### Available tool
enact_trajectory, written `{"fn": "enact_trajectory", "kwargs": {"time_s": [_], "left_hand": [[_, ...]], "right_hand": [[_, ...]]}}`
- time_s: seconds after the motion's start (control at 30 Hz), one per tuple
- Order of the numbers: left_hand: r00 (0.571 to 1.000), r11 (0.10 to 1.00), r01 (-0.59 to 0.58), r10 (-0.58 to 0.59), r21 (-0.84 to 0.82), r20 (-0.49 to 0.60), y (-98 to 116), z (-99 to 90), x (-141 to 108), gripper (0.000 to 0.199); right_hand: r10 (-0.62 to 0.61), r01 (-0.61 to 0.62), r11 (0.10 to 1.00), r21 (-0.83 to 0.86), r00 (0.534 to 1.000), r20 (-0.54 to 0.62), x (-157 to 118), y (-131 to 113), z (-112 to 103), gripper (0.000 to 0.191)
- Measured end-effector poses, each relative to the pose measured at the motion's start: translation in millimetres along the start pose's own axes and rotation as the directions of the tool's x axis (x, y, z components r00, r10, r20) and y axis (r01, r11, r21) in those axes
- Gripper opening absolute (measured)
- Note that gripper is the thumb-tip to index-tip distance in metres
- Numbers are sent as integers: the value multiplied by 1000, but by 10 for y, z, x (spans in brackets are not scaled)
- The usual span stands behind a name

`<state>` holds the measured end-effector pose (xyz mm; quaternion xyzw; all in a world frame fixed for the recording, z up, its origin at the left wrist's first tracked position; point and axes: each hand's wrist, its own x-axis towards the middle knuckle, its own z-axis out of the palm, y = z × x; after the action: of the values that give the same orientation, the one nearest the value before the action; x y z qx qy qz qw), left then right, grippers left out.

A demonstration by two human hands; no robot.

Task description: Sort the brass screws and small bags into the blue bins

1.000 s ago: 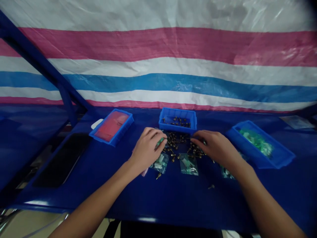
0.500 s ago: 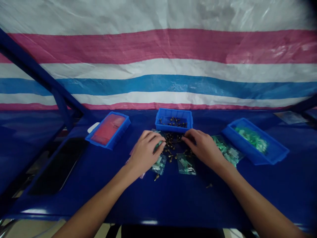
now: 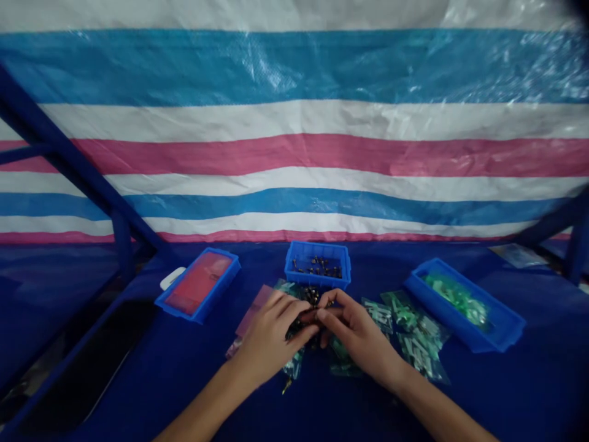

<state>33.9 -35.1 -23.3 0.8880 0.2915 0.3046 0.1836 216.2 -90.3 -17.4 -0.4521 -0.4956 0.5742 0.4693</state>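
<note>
My left hand (image 3: 273, 331) and my right hand (image 3: 359, 334) meet over a pile of small dark brass-coloured screw-like parts (image 3: 311, 296). The left fingers are curled, with the thumb below them, and dark parts show in the gap. Thumb and forefinger of the right hand are pinched close to the left fingertips; what they hold is too small to make out. Under and beside the left hand are pink bags (image 3: 251, 313) and a clear bag (image 3: 293, 365). One loose brass part (image 3: 287, 385) lies below it. Small clear bags of pale green pieces (image 3: 418, 353) lie right of my right hand.
A blue bin (image 3: 317, 285) with brass parts stands behind my hands. Another blue bin (image 3: 221, 288) at left holds pink bags; a third (image 3: 499, 341) at right holds green bags. A dark phone-like slab (image 3: 87, 368) lies far left. Blue frame bars (image 3: 87, 172) slant up at left.
My hands have come together over the pile; the right hand moved left towards the left one. The view has tilted up, so the table sits lower in the picture.
</note>
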Motion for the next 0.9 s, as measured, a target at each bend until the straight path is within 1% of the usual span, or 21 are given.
{"fn": "enact_trajectory", "kwargs": {"time_s": [0.03,0.1,0.2,0.3,0.37,0.47,0.57,0.67,0.77,0.9], "left_hand": [[1000,1000,2,-2,-10,2,8,2,-3,19],[1000,1000,-4,4,-22,-2,23,5,-7,14],[1000,999,-31,31,-19,-4,38,6,-9,8],[998,998,-60,60,0,10,39,4,-9,10],[997,997,-80,79,15,17,31,2,-9,12],[994,994,-106,106,22,13,13,3,-13,12],[993,993,-116,116,-9,6,-1,5,-19,11],[993,992,-114,114,-49,3,-2,3,-18,9],[994,992,-113,113,-58,-4,5,-8,-7,9],[999,999,-49,48,-21,-22,1,-21,12,20]], "right_hand": [[14,-14,1000,27,1000,7,7,14,8,33],[13,-13,1000,21,1000,7,16,32,18,36],[-16,15,998,-61,1000,-16,13,26,22,34],[-46,38,984,-175,998,-38,-11,-8,16,29],[-81,62,953,-295,995,-51,-33,-40,11,25],[-133,92,871,-483,990,-50,-58,-92,-2,19],[-153,109,803,-586,988,-25,-65,-130,-21,17],[-151,118,779,-616,989,-2,-56,-138,-37,16],[-130,104,789,-605,992,1,-41,-123,-48,15],[-132,90,822,-562,991,-34,-27,-119,-78,8]]}}
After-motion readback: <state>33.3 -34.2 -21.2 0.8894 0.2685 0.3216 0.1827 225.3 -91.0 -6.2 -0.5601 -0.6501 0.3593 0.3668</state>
